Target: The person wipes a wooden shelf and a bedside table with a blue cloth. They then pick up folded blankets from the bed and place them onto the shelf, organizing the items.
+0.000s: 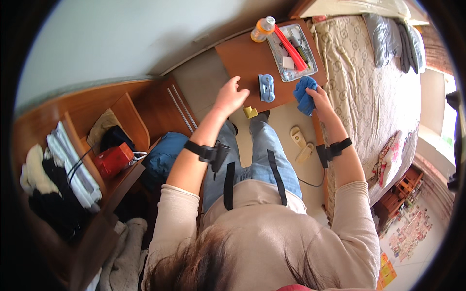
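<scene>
My right hand (320,99) grips a bunched blue cloth (305,95) over the right edge of a brown wooden table (238,60). Its fingers press into the cloth's right side. Over the table's left edge, my left hand (232,95) is raised and holds nothing, with thumb and fingers apart and partly bent. Between my hands, a light-blue plastic device (267,88) with metal parts sits on the tabletop. A small yellow corner piece (250,112) shows at the table's near left corner, below my left hand.
Behind the device are a metal tray (283,74) holding a red strip and small items, and an orange bottle (263,30). A bed (342,69) borders the right side. Left is an open wooden cabinet (136,120). Slippers (302,143) lie on the floor.
</scene>
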Motion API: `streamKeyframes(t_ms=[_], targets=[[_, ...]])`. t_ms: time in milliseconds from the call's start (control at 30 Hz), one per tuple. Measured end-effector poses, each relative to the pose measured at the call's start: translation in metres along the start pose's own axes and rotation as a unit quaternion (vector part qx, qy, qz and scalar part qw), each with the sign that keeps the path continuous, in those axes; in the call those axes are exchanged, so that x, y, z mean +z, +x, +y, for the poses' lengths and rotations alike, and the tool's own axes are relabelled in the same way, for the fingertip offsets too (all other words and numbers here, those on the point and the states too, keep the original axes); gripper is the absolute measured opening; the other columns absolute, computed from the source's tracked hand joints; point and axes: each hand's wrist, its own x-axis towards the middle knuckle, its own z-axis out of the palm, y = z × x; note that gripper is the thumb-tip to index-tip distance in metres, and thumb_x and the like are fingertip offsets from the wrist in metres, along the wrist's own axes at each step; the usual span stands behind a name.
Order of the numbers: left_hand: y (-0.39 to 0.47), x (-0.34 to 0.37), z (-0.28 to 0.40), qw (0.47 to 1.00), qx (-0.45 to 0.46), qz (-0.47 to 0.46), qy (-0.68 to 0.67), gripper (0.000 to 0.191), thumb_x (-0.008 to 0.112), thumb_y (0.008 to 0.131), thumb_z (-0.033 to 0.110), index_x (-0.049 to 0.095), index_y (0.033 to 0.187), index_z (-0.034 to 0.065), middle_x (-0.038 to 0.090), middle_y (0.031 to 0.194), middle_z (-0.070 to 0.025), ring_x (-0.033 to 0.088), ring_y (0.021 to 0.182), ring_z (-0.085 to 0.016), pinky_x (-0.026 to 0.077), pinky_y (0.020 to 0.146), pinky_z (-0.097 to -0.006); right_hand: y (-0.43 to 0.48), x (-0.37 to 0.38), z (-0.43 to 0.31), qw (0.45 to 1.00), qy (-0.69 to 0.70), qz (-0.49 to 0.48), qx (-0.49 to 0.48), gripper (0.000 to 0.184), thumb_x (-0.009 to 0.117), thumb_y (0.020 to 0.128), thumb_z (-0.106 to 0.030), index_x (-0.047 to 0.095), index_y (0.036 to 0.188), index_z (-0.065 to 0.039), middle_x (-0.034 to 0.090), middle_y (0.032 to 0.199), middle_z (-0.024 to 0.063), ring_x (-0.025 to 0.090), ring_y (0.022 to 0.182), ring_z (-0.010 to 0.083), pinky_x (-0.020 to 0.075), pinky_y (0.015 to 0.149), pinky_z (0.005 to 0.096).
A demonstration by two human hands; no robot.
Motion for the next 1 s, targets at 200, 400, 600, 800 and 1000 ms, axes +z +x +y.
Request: streamKeyframes(t_ms=[200,400,600,800,1000], targets=[[0.036,0.126,0.013,0.988,-0.088,0.033,0.125,0.108,0.081,0.078,0.044,0.020,0.157,0.0007,0.050,0.143,-0.0281,0.056,0.128,-0.042,0.050,0.104,-0.0497,0.062,-0.010,0.092,0.995,-0.048,0.042,-0.072,0.042,0.063,0.097,-0.010,0.056,0.136,0.002,0.071,0.113,0.0115,0.070,0.099,0.0196,0.0571,0.086,0.0349],[0.046,0.155,-0.008,0.984,-0.124,0.127,-0.007,0.052,0.060,0.085,0.018,0.052,0.135,0.0045,0.072,0.096,-0.0242,0.071,0.091,-0.041,0.055,0.085,-0.0486,0.094,0.016,0.086,0.877,-0.336,0.055,-0.340,0.053,0.065,0.088,-0.006,0.055,0.141,-0.006,0.064,0.133,0.0168,0.062,0.121,0.0365,0.0487,0.102,0.0446],[0.030,0.114,-0.026,0.956,-0.188,0.094,-0.205,0.050,0.037,0.092,-0.005,0.055,0.138,0.0021,0.068,0.118,-0.0135,0.073,0.093,-0.024,0.066,0.064,-0.0351,0.146,0.059,0.087,0.757,-0.387,0.022,-0.526,0.067,0.067,0.077,0.003,0.058,0.141,-0.015,0.059,0.146,0.0067,0.060,0.127,0.0276,0.0460,0.105,0.0416],[0.000,0.033,-0.041,0.934,-0.219,0.182,-0.214,0.047,0.030,0.101,-0.001,0.046,0.145,-0.0001,0.064,0.127,-0.0170,0.072,0.102,-0.029,0.068,0.074,-0.0432,0.149,0.095,0.145,0.696,-0.570,-0.051,-0.434,0.076,0.069,0.081,-0.005,0.045,0.153,-0.016,0.034,0.163,0.0168,0.034,0.149,0.0391,0.0296,0.119,0.0555],[0.006,-0.011,-0.070,0.904,-0.205,0.263,-0.268,0.044,0.035,0.102,0.003,0.047,0.143,-0.0033,0.062,0.128,-0.0172,0.071,0.107,-0.029,0.068,0.075,-0.0426,0.190,0.136,0.140,0.724,-0.547,0.045,-0.417,0.074,0.066,0.094,-0.020,0.033,0.159,-0.014,0.023,0.165,0.0248,0.025,0.151,0.0465,0.0230,0.120,0.0606]])
